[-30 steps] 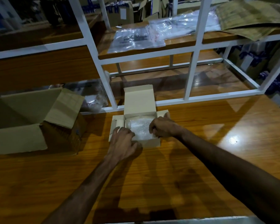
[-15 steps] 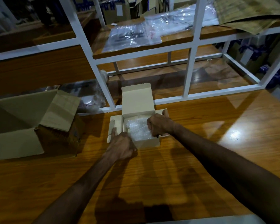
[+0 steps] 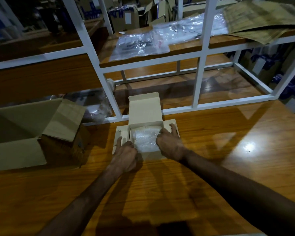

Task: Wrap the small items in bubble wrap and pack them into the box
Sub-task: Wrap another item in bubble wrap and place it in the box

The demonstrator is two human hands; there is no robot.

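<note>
This looks like a packing area in a warehouse or stockroom. A wide wooden worktable (image 3: 211, 150) fills the lower frame, with a white metal shelving frame (image 3: 200, 65) rising behind it. Clear plastic bags (image 3: 140, 44) and flattened brown packing paper (image 3: 262, 19) lie on the shelf at the upper right. An open cardboard carton (image 3: 24, 133) sits at the left, and stacked cartons (image 3: 126, 16) crowd the dim top of the frame.

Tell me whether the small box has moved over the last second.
No. The box keeps its place on the table, its lid just right of the frame post's foot.
</note>
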